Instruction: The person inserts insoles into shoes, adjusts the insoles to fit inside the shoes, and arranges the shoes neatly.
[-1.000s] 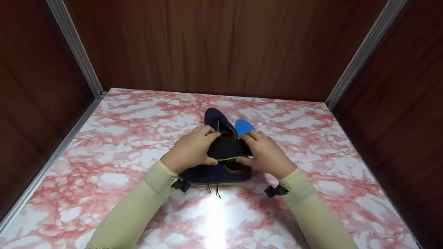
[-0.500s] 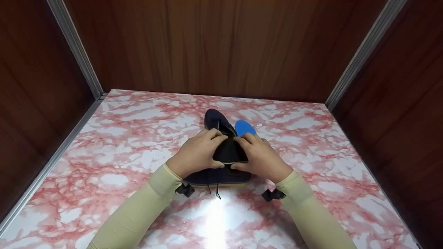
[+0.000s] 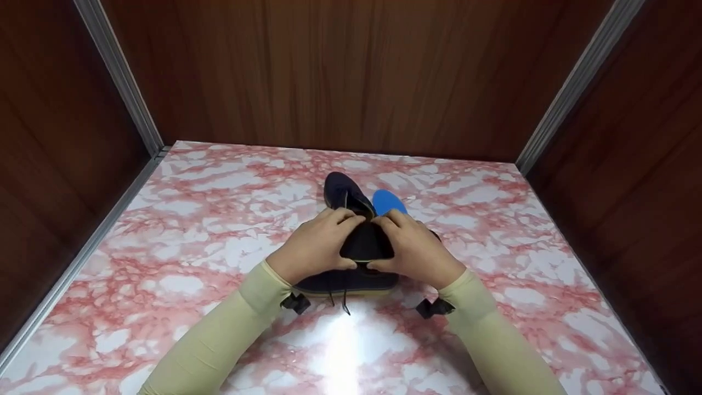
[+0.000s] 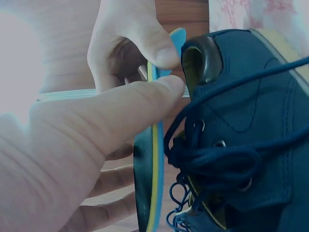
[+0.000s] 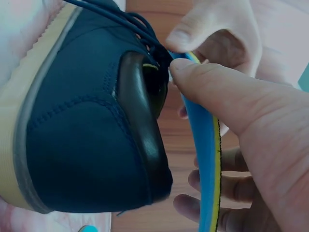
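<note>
Both hands pinch one insole point(image 3: 366, 244), black on one face, blue on the other, with a yellow layer between. My left hand point(image 3: 315, 241) grips its left part and my right hand point(image 3: 421, 249) its right part, thumbs on the near edge and almost meeting. In the left wrist view the insole point(image 4: 158, 164) stands edge-on beside the navy lace-up shoe point(image 4: 251, 96). The right wrist view shows the blue face of the insole point(image 5: 200, 130) turned to the shoe's collar point(image 5: 145, 135). In the head view that shoe point(image 3: 351, 283) lies below the hands, partly hidden by them.
A second navy shoe point(image 3: 341, 189) stands behind the hands, toe pointing away. To its right lies a blue insole point(image 3: 387, 202), partly covered by the right hand. Shoelaces point(image 3: 345, 302) trail over the near shoe's front. Wood-grain panels point(image 3: 351, 77) wall the marbled table point(image 3: 219, 181).
Over the last second both hands moved inward along the insole, bringing the thumbs closer together. They have barely moved in the last half second. The shoes and the blue insole stayed put.
</note>
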Motion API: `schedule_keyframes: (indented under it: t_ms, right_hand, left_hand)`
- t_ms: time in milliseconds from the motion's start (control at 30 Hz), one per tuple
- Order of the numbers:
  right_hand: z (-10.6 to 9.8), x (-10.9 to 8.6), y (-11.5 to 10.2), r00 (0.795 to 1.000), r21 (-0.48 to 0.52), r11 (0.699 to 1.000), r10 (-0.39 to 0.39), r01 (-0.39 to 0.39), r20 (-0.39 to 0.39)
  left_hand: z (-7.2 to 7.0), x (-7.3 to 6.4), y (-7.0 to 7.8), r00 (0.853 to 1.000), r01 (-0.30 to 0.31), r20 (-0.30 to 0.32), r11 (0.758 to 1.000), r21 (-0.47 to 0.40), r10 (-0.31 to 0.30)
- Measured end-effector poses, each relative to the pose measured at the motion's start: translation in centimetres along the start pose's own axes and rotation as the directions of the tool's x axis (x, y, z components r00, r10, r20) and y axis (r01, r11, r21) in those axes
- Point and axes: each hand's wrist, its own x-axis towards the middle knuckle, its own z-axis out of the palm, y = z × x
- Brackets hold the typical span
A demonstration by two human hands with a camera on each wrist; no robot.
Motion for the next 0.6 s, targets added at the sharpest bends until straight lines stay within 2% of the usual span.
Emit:
schedule_keyframes:
  t_ms: [233, 600]
  right_hand:
    - [-0.40, -0.04, 0.38, 0.999, 0.030, 0.999, 0.030, -0.030, 0.020]
    - [-0.02, 0.19, -0.03, 0.997, -0.055, 0.997, 0.055, -0.051, 0.060]
  left_hand:
    - [-0.49, 0.18, -0.39, 1.000, 0.022, 0.006, 1.000, 0.000, -0.022]
    - [-0.05, 0.24, 0.21, 1.000, 0.006, -0.028, 0.999, 0.035, -0.005]
